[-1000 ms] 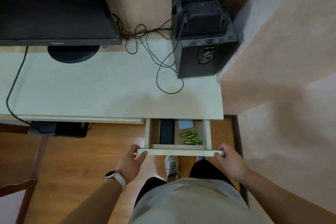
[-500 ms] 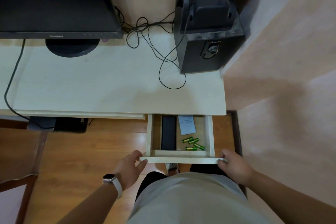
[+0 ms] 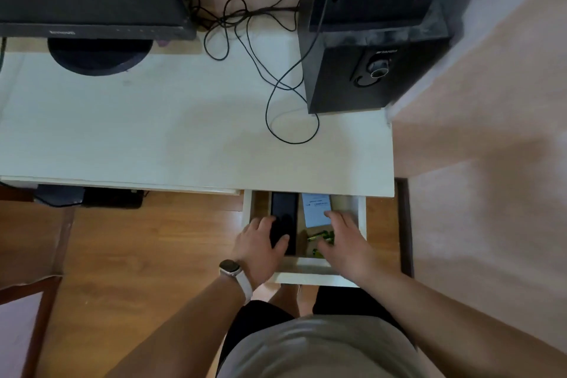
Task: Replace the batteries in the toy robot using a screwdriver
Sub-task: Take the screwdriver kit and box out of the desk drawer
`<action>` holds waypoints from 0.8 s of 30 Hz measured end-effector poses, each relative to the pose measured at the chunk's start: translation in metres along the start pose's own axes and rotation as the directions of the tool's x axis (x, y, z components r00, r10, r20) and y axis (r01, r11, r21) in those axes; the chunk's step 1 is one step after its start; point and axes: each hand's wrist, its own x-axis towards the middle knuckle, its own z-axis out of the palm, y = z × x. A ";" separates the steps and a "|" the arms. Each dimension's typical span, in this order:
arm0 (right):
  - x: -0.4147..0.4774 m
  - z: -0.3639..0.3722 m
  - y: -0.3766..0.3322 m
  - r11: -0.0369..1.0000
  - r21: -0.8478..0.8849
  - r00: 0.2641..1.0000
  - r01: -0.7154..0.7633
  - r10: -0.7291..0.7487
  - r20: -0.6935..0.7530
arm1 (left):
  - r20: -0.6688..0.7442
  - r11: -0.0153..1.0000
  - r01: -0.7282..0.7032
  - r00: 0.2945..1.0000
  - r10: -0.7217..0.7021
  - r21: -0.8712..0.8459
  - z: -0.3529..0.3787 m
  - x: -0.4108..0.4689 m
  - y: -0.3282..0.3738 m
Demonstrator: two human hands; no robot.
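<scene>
White laminate desk top (image 3: 153, 132) above, but the action is below it, in the shallow white wooden drawer (image 3: 310, 278) standing open at its right end. Left hand (image 3: 257, 247) lies on the long black rectangular case (image 3: 283, 209), thumb across its lid. Gripping or just resting? I cannot tell. Right hand (image 3: 343, 242) spreads loose, fingers straight, over the small green cylindrical batteries (image 3: 319, 236) beside a white paper slip (image 3: 316, 209) — likely sorting out fresh cells. No toy robot or screwdriver in sight — the case may hold the tool.
</scene>
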 end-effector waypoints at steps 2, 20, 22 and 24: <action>0.020 0.010 -0.005 0.999 -0.007 0.999 -0.040 0.040 -0.020 | -0.021 0.999 0.028 0.999 -0.028 0.044 0.007 0.016 0.012; 0.081 0.044 0.001 0.962 0.062 0.943 -0.267 0.274 -0.187 | -0.012 0.926 0.329 0.942 -0.337 -0.184 0.051 0.074 0.011; 0.081 0.042 0.003 0.955 0.114 0.944 -0.275 0.290 -0.156 | 0.004 0.916 0.320 0.944 -0.329 -0.241 0.052 0.074 0.012; 0.079 0.039 0.004 0.949 0.165 0.945 -0.267 0.291 -0.149 | 0.043 0.901 0.316 0.947 -0.318 -0.296 0.051 0.072 0.013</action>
